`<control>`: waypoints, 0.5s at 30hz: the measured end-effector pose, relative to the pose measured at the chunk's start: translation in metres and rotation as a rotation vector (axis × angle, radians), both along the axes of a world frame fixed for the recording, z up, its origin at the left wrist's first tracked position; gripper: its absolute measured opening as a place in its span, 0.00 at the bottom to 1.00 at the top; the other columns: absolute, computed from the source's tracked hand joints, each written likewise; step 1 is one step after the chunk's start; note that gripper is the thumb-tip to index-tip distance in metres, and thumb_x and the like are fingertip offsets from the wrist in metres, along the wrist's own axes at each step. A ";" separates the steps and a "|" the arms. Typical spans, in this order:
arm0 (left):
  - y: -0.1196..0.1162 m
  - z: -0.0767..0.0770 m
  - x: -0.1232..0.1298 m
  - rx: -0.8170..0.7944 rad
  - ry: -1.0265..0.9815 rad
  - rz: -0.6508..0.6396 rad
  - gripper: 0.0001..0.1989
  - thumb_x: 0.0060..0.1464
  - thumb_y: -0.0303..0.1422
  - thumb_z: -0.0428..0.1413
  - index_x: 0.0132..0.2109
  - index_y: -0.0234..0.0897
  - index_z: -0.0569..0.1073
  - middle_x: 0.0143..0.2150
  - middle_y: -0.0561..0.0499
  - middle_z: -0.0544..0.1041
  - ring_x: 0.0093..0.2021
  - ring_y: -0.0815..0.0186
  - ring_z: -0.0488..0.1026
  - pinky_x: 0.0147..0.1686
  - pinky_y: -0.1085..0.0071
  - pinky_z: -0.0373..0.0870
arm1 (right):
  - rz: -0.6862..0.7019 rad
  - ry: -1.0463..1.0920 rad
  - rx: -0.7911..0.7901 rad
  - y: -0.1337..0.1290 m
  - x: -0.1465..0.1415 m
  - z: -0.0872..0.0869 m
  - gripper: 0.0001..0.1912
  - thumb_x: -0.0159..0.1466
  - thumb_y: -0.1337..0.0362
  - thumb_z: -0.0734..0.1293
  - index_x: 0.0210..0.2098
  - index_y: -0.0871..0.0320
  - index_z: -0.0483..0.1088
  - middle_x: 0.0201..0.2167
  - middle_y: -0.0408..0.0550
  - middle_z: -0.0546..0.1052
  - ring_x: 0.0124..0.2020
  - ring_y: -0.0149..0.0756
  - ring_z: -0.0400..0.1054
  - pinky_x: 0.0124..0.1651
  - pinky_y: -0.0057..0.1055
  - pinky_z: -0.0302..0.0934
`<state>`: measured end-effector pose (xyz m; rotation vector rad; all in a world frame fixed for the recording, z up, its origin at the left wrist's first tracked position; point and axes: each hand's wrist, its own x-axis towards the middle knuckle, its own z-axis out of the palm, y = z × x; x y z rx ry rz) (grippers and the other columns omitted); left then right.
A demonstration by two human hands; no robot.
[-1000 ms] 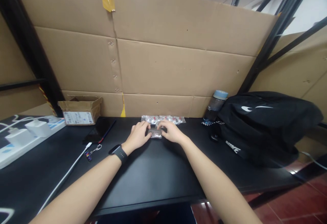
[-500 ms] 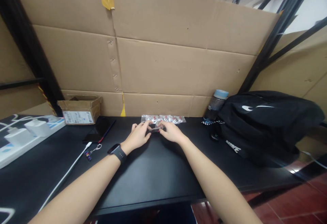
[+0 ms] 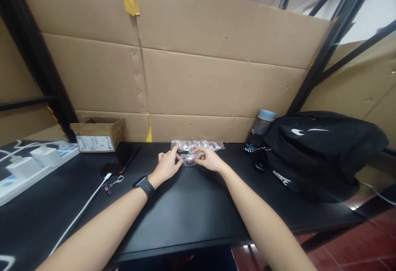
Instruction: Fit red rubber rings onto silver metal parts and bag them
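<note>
Between my hands a small clear plastic packet with a bit of red on it lies at the near side of a row of similar packets. My left hand, with a dark watch on the wrist, pinches the packet's left edge. My right hand has its thumb and fingers on the right edge of the same packet. The row rests on the black table against the cardboard wall. What the packets contain is too small to make out.
At the left are an open cardboard box, a dark phone, a keychain, a white cable and a power strip. A bottle and a black bag stand at the right.
The packet between my hands now lies flatter and shows its round, clear face. My right hand has shifted slightly to the right. The view has moved a little.
</note>
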<state>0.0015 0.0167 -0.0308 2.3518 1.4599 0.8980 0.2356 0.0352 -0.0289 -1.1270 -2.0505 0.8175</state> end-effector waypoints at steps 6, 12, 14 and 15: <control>0.003 -0.002 -0.002 -0.014 -0.044 0.015 0.19 0.58 0.33 0.54 0.56 0.45 0.63 0.40 0.54 0.83 0.48 0.59 0.77 0.52 0.59 0.54 | 0.018 0.019 0.024 -0.002 -0.007 -0.003 0.15 0.59 0.66 0.70 0.46 0.57 0.70 0.25 0.37 0.74 0.24 0.29 0.67 0.32 0.24 0.59; 0.000 0.001 -0.005 -0.087 -0.034 0.010 0.22 0.56 0.37 0.57 0.56 0.45 0.61 0.37 0.57 0.83 0.47 0.59 0.78 0.51 0.61 0.54 | -0.049 -0.036 0.047 -0.006 -0.010 -0.002 0.17 0.59 0.65 0.71 0.48 0.56 0.69 0.25 0.37 0.74 0.25 0.30 0.68 0.33 0.24 0.59; -0.001 0.004 -0.006 -0.101 -0.024 0.009 0.23 0.55 0.37 0.59 0.56 0.45 0.62 0.38 0.57 0.83 0.46 0.59 0.78 0.50 0.61 0.54 | -0.054 -0.048 0.040 -0.010 -0.013 0.000 0.19 0.58 0.66 0.72 0.49 0.55 0.68 0.25 0.37 0.75 0.25 0.30 0.69 0.34 0.25 0.60; -0.002 0.005 -0.007 -0.114 -0.018 0.008 0.24 0.55 0.37 0.59 0.56 0.45 0.62 0.38 0.57 0.83 0.46 0.59 0.78 0.50 0.61 0.54 | -0.062 -0.056 0.037 -0.013 -0.015 0.001 0.20 0.58 0.66 0.72 0.49 0.55 0.68 0.25 0.38 0.75 0.25 0.30 0.70 0.34 0.25 0.60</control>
